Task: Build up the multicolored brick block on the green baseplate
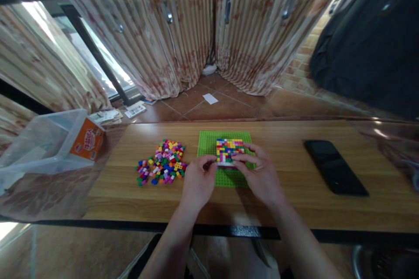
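A block of small multicoloured toy bricks [225,147] stands on a green studded baseplate [206,139], with a white row along its front edge. My left hand [199,178] is at the block's front left corner, thumb and forefinger pinched together. Whatever lies between those fingertips is too small and hidden to make out. Across the right side of the block, my right hand [262,174] has its thumb at the front and its fingers over the top and right edge, closed on it. Left of the baseplate lies a loose pile of toy bricks [166,161] in many colours.
A black phone-like slab [334,168] lies on the right of the wooden table [281,139]. Beyond the table's left end is a clear plastic bin [49,139] with an orange label. Curtains [186,43] hang behind, and a dark cloth-like bulk [369,48] stands at the right.
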Demonstrator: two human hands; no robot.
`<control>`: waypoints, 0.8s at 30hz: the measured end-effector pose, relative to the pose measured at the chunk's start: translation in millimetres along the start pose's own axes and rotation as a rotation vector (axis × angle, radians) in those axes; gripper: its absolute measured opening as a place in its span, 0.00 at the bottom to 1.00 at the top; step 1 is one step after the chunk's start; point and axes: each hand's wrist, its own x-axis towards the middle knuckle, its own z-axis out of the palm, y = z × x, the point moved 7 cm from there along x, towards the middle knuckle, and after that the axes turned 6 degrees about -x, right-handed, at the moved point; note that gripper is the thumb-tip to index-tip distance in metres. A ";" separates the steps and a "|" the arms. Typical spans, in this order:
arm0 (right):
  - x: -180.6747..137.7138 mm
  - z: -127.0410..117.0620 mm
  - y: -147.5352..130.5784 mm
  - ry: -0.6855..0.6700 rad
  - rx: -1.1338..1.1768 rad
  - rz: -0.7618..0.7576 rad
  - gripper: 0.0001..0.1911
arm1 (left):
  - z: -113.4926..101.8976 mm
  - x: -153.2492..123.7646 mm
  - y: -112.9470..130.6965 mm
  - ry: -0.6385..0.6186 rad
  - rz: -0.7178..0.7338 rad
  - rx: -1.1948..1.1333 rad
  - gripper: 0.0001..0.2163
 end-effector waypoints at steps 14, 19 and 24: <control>-0.7 14.7 19.2 0.069 0.296 0.211 0.10 | -1.6 -2.2 3.4 0.067 0.013 -0.065 0.07; -1.1 19.1 21.7 0.067 0.326 0.252 0.11 | -0.6 -3.7 4.4 0.076 0.032 -0.066 0.07; 0.1 21.2 21.8 0.093 0.353 0.240 0.10 | 0.8 -3.5 2.9 0.063 0.013 -0.088 0.08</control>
